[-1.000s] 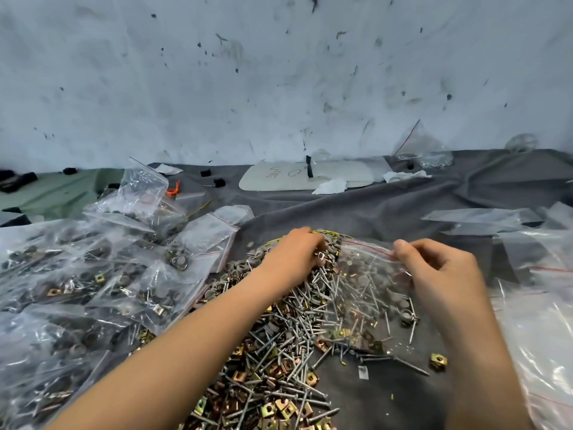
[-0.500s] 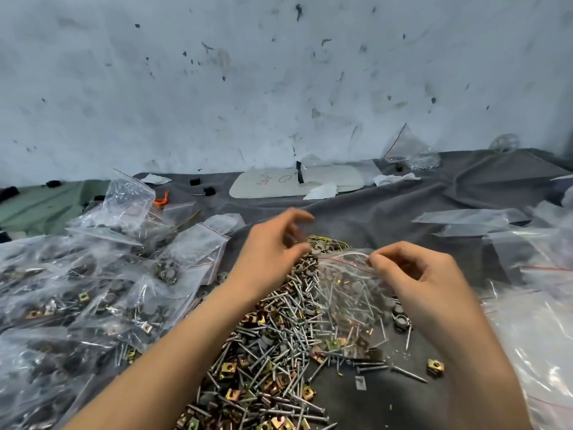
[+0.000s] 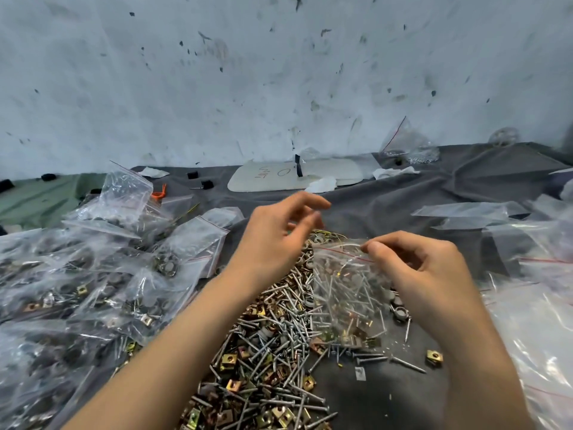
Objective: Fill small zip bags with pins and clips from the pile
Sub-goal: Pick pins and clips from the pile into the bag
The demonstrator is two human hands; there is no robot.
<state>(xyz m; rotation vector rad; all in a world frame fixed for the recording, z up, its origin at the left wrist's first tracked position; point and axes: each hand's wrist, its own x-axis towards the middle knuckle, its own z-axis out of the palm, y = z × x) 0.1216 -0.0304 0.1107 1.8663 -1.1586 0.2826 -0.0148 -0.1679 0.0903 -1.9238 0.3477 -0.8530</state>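
Observation:
A pile of silver pins and brass clips (image 3: 266, 352) lies on the grey cloth in front of me. My right hand (image 3: 424, 268) pinches the red-lined top edge of a small clear zip bag (image 3: 347, 293), which hangs over the pile's right side with pins and a few clips inside. My left hand (image 3: 279, 237) hovers just left of the bag's mouth, above the pile, with fingers loosely spread; I cannot see anything in them.
Many filled zip bags (image 3: 93, 274) are heaped at the left. Empty clear bags (image 3: 527, 274) lie at the right. A white board (image 3: 294, 178) rests at the back by the wall. A loose brass clip (image 3: 434, 356) sits right of the pile.
My left hand has lifted off the pile and risen toward the bag's mouth, its fingers opening. My right hand raised the bag's top edge slightly.

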